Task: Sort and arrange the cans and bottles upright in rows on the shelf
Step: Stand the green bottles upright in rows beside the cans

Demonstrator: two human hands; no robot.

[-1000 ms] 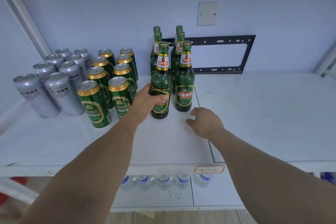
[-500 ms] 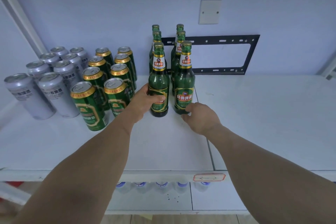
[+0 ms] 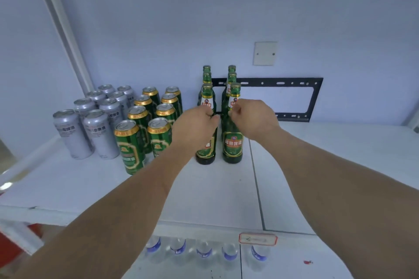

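Green glass beer bottles stand upright in two short columns at the centre of the frame, on the white shelf point(image 3: 317, 165), and both hands are on the front pair. The left hand point(image 3: 195, 127) is closed around the shoulder of the front left bottle point(image 3: 205, 152), below its neck label, and hides much of its body. The right hand point(image 3: 254, 118) pinches the neck of the front right bottle point(image 3: 232, 142) with the fingertips, and the palm stays to the right of the glass. Both bottles appear to rest with their bases on the shelf, just beside each other and in line with the bottles behind them. To the left of centre, green beer cans point(image 3: 129, 147) make two columns, and further left the silver cans point(image 3: 72, 133) make two more; all are upright. The right half of the shelf is bare, and behind it a black metal bracket point(image 3: 315, 97) hangs on the wall. At the bottom of the frame, water bottles point(image 3: 204, 253) show on a lower level. I judge that the step in hand is the final straightening of the front bottle pair. The next move probably calls for letting go gently, so that the tall narrow bottles do not rock against their neighbours.
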